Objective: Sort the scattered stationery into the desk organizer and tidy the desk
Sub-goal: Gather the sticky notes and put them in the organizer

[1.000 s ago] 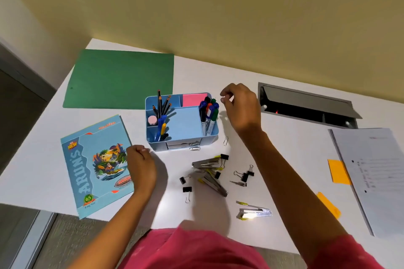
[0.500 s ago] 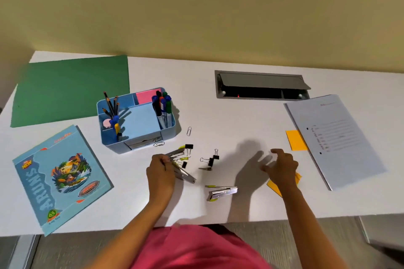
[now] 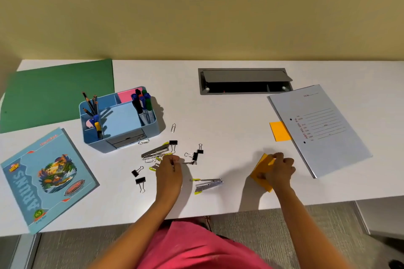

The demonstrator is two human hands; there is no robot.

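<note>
step: lift orange sticky pad (image 3: 260, 172), well right of desk organizer (image 3: 96, 145) | right hand (image 3: 281, 169): pinches pad edges | left hand (image 3: 169, 172): curled over stapler (image 3: 152, 168) right-front of organizer, grip unclear | tip: squeeze whole stack, lift level

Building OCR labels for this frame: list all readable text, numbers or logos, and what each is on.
"ARUN'S": large letters on the blue notebook cover.
"NEW": yellow badge at that cover's top corner.
"65": green circle near the cover's bottom; small, so a likely reading.
"ART NO 101": red print along the grey file; the rest is blurred.
Markers in the organizer: print too small.
</note>
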